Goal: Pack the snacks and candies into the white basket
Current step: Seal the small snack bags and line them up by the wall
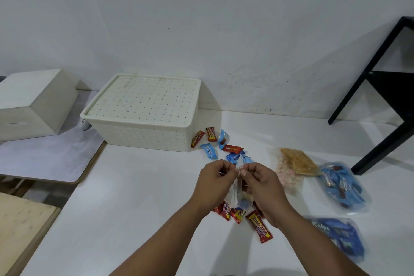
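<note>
Two hands met over the middle of the white bench (134, 208), the left hand (216, 182) and right hand (261, 182) each with its grip pinched shut on the top edge of a clear plastic bag (234, 195) that hung between them; its contents could not be made out. At the back the white basket (143, 119) stood against the wall with its dotted lid (145, 98) on. Loose red and blue candies (218, 144) lay just beside its right wall, and red bars (257, 225) lay under the wrists. To the right lay a packet of pale and pink sweets (287, 175) partly under a packet of yellow snack (299, 161), then two clear bags of blue wrappers (343, 186) (345, 237). A black frame (385, 94) rose at the far right, and a pale box (33, 105) sat far left.
</note>
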